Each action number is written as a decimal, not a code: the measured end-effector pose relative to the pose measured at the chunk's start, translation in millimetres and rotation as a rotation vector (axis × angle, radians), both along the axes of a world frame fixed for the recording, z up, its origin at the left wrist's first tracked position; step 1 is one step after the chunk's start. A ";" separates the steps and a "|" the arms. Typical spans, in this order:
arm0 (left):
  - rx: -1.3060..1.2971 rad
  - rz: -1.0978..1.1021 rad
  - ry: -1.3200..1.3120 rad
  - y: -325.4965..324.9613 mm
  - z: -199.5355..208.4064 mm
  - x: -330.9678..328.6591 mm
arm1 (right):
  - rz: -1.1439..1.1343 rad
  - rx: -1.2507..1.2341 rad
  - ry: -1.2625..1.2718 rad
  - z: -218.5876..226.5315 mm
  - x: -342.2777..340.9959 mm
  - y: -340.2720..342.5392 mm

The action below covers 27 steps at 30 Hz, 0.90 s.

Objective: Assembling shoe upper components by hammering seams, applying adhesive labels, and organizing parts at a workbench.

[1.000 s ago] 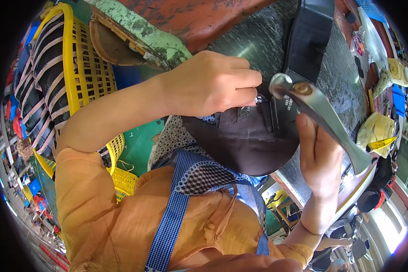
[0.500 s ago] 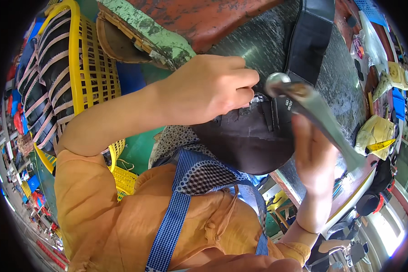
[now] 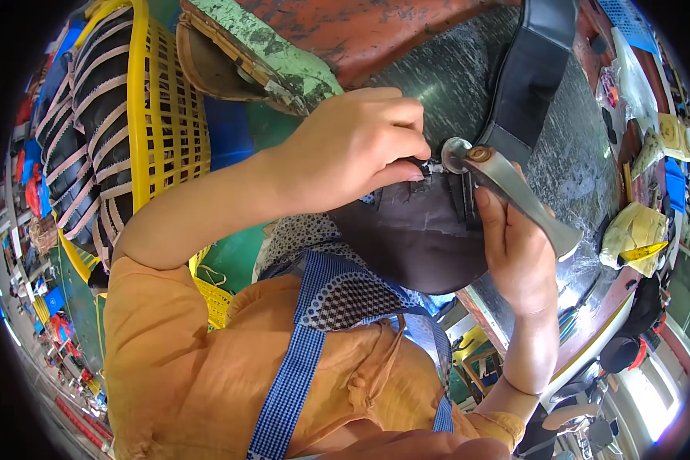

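My left hand [image 3: 356, 149] is closed, thumb and fingertips pinching the edge of a dark leather piece [image 3: 410, 245]; the small part under the fingertips is hard to make out. That leather hangs over the near edge of a dark, scuffed slab [image 3: 571, 153]. In my right hand [image 3: 517, 249] is a metal hammer [image 3: 517, 188], gripped with the fingers around it. Its round, shiny face is right beside my left fingertips, over the folded leather edge. A wide black leather strap [image 3: 525, 84] runs from the work toward the far edge.
To the left stands a yellow basket [image 3: 139, 115] holding black pieces with pale toothed strips. A worn green-painted board [image 3: 264, 50] lies beyond my left hand, by a red surface [image 3: 345, 27]. Clear plastic [image 3: 632, 77] and a yellowish bundle [image 3: 635, 234] lie at the right.
The hammer, blurred by motion before, is now sharper, its head slightly further left and lower. My right hand has shifted left with it. My left hand keeps its pinch.
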<state>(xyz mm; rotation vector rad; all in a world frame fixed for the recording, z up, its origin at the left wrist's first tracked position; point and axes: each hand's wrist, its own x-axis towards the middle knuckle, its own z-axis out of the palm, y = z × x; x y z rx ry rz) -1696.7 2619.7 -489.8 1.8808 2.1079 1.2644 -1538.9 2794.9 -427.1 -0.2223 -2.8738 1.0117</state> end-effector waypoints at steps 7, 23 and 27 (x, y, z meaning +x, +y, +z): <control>0.006 0.055 0.214 -0.9 -3.0 15.7 | 0.034 0.033 0.189 2.6 -0.1 -0.8; 0.010 0.107 0.247 -13.9 -5.7 18.1 | -0.009 -0.037 0.164 13.3 -4.4 4.3; 0.063 0.105 0.278 -12.1 -9.9 15.3 | 0.100 -0.012 -0.082 8.7 -5.0 -9.0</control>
